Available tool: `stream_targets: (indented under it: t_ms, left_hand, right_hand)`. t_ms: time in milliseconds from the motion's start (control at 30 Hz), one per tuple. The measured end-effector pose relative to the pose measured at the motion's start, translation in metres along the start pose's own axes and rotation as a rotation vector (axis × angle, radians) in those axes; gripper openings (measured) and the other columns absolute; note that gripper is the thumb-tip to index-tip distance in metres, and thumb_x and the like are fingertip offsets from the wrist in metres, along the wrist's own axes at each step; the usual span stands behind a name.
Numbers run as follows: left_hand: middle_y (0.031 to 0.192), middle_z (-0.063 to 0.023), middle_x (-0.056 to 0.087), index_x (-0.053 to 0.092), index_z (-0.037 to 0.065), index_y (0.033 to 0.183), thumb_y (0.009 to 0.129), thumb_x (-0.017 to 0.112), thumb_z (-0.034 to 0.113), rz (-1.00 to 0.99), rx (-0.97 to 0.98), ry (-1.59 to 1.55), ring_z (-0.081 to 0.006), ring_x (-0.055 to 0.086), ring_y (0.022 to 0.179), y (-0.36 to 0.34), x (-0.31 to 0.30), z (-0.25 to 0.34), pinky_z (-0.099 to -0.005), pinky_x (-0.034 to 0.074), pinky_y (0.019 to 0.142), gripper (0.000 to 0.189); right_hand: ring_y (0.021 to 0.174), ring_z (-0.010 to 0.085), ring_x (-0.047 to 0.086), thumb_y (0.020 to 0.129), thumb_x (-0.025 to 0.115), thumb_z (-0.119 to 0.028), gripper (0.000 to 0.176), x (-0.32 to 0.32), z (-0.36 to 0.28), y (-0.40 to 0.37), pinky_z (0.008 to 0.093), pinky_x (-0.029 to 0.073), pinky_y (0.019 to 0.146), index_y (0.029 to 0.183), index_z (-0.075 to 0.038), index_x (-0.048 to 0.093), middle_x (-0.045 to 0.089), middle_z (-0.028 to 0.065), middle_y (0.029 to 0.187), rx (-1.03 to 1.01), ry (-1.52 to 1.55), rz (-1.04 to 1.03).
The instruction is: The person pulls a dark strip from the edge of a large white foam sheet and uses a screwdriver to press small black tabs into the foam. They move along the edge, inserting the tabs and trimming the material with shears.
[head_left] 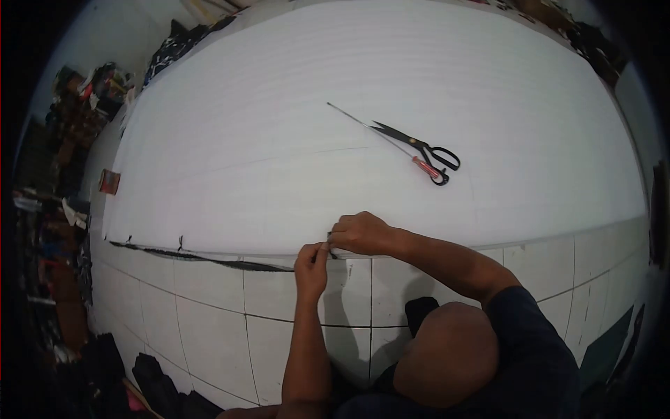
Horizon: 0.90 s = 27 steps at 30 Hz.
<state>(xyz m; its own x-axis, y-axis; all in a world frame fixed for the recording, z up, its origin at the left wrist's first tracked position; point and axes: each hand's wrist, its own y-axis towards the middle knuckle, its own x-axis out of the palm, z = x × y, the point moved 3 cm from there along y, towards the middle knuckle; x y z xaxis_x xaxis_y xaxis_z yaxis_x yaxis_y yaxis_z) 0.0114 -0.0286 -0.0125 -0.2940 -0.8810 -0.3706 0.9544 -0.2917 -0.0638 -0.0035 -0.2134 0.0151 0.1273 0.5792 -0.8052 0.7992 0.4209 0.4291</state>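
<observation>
At the near edge of a large white sheet-like surface (279,160), my left hand (312,269) is closed in a pinch, fingers up. A long black strip (237,265) runs along that edge from the left and ends at this hand. My right hand (359,234) is curled just right of it, fingertips almost touching the left ones. Small dark bits show between the hands, but what the right fingers grip is hidden. Black scissors (413,142) and a long screwdriver with a red handle (424,167) lie crossed on the white surface.
Two small black ties (181,243) stick up at the near-left edge. A small reddish box (109,181) is beside the left edge. White floor tiles (279,300) lie below. Piled items (73,126) line the far left. A rounded bare-skinned shape (450,353) is at the bottom.
</observation>
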Motion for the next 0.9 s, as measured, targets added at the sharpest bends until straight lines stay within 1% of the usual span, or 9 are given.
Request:
stream_targets:
  t_ms: [200, 233, 300, 367, 400, 500, 600, 733, 900]
  left_hand:
    - [0.071, -0.0152, 0.065, 0.069, -0.003, 0.092, 0.094, 0.066, 0.021, -0.017, 0.018, 0.385, -0.0217, 0.057, 0.059, -0.001, -0.014, 0.001, -0.0359, 0.047, 0.06, 0.024]
    - [0.072, -0.0156, 0.065, 0.068, -0.003, 0.092, 0.094, 0.066, 0.021, -0.012, 0.002, 0.352, -0.0223, 0.057, 0.059, -0.004, -0.012, 0.004, -0.0363, 0.047, 0.061, 0.024]
    - [0.071, -0.0144, 0.065, 0.069, -0.002, 0.094, 0.093, 0.067, 0.024, -0.052, -0.102, 0.345, -0.0218, 0.057, 0.06, -0.005, -0.016, 0.013, -0.0372, 0.047, 0.061, 0.026]
    - [0.071, -0.0107, 0.066, 0.068, -0.002, 0.094, 0.093, 0.067, 0.024, -0.129, -0.136, 0.402, -0.0156, 0.058, 0.063, 0.0, -0.028, 0.024, -0.032, 0.047, 0.062, 0.027]
    - [0.072, -0.0088, 0.067, 0.068, -0.003, 0.093, 0.093, 0.068, 0.024, -0.168, -0.156, 0.431, -0.0125, 0.058, 0.064, 0.001, -0.032, 0.027, -0.0293, 0.047, 0.063, 0.027]
    - [0.075, -0.0103, 0.068, 0.069, 0.0, 0.094, 0.091, 0.068, 0.027, -0.213, -0.217, 0.384, -0.0198, 0.062, 0.067, 0.004, -0.039, 0.03, -0.0333, 0.048, 0.065, 0.027]
    - [0.079, -0.0112, 0.07, 0.07, 0.002, 0.094, 0.088, 0.069, 0.031, -0.242, -0.246, 0.475, -0.0248, 0.065, 0.072, 0.006, -0.05, 0.033, -0.0365, 0.05, 0.069, 0.029]
    - [0.085, -0.0117, 0.072, 0.07, 0.004, 0.094, 0.086, 0.07, 0.035, -0.252, -0.269, 0.565, -0.027, 0.068, 0.08, 0.009, -0.055, 0.045, -0.039, 0.051, 0.073, 0.032]
    - [0.086, -0.0129, 0.072, 0.07, 0.003, 0.094, 0.086, 0.067, 0.033, -0.256, -0.278, 0.615, -0.0271, 0.069, 0.081, 0.01, -0.065, 0.065, -0.0383, 0.052, 0.074, 0.031]
  right_hand:
    - [0.084, 0.0225, 0.062, 0.08, 0.067, -0.017, 0.008, -0.007, 0.0, -0.005, 0.0385, 0.054, 0.063, 0.076, -0.01, 0.065, 0.062, 0.0029, 0.078, 0.04, -0.156, -0.087]
    - [0.089, 0.0257, 0.063, 0.082, 0.067, -0.019, 0.011, -0.011, 0.006, -0.006, 0.0411, 0.053, 0.07, 0.085, -0.009, 0.066, 0.065, 0.0057, 0.086, 0.136, -0.084, -0.146]
    - [0.093, 0.0302, 0.064, 0.085, 0.063, -0.017, 0.014, -0.044, 0.029, -0.023, 0.0436, 0.052, 0.077, 0.095, -0.008, 0.066, 0.067, 0.0091, 0.097, 0.313, 0.067, 0.211]
    - [0.099, 0.0331, 0.062, 0.088, 0.056, -0.009, 0.02, -0.075, 0.081, -0.049, 0.0456, 0.05, 0.085, 0.106, -0.006, 0.064, 0.065, 0.0131, 0.105, 0.812, -0.105, 0.196]
    - [0.099, 0.0347, 0.062, 0.088, 0.056, -0.007, 0.02, -0.105, 0.094, -0.066, 0.0462, 0.05, 0.085, 0.106, -0.005, 0.064, 0.064, 0.0155, 0.105, 0.925, -0.14, 0.402]
    - [0.111, 0.0356, 0.059, 0.08, 0.073, -0.019, 0.042, -0.155, 0.127, -0.108, 0.0436, 0.05, 0.092, 0.116, 0.0, 0.065, 0.061, 0.019, 0.116, 1.129, -0.241, -0.072]
    - [0.114, 0.0345, 0.059, 0.072, 0.084, -0.032, 0.061, -0.161, 0.117, -0.115, 0.042, 0.051, 0.094, 0.121, -0.001, 0.065, 0.06, 0.0197, 0.12, 1.09, -0.229, -0.217]
    - [0.097, 0.0327, 0.062, 0.063, 0.087, -0.037, 0.057, -0.171, 0.143, -0.112, 0.0389, 0.05, 0.081, 0.1, 0.002, 0.066, 0.065, 0.0193, 0.103, 1.034, -0.22, -0.313]
    - [0.078, 0.0301, 0.065, 0.074, 0.075, -0.022, 0.032, -0.18, 0.133, -0.109, 0.0386, 0.051, 0.07, 0.093, 0.001, 0.063, 0.067, 0.0157, 0.085, 1.135, -0.192, -0.419]
